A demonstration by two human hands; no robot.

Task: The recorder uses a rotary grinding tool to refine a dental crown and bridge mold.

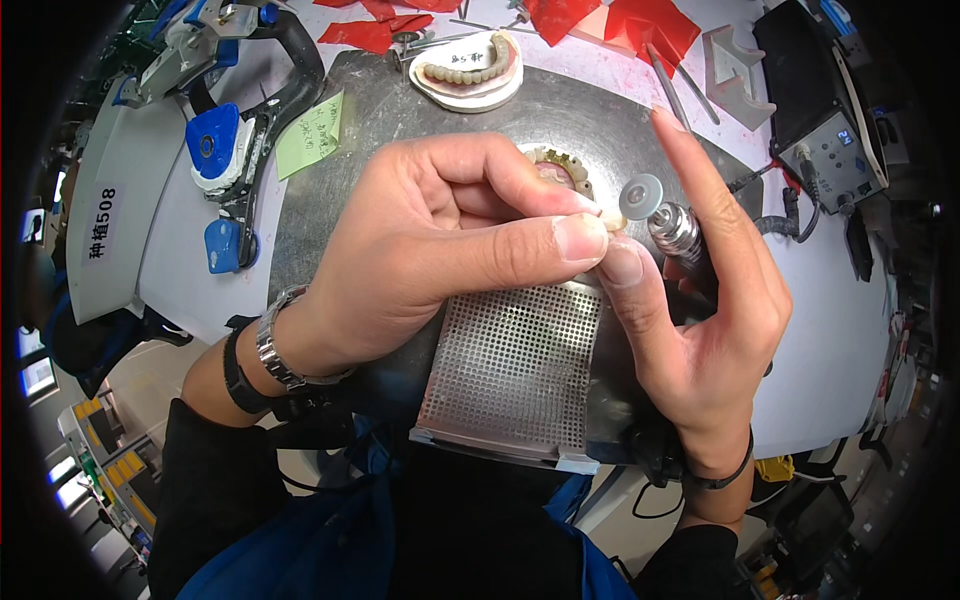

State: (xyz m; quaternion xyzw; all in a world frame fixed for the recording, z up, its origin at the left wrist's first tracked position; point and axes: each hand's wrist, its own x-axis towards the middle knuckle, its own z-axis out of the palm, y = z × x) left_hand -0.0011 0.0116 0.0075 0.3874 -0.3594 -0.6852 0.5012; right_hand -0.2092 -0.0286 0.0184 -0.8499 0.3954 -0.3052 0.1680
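Pinching a pale piece (614,218), the left hand (440,230) hovers near a disc (640,196).

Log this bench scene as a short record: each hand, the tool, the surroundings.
Left hand: pinching a small pale piece
Right hand: around a rotary handpiece, thumb near the piece
Tool tip: grey disc; contact with the piece unclear
Near side: perforated metal plate
Far side: plaster model with a tooth arch
Left side: green note
Right side: control box with lit display

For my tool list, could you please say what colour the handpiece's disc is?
The disc is grey, best seen in the head view.
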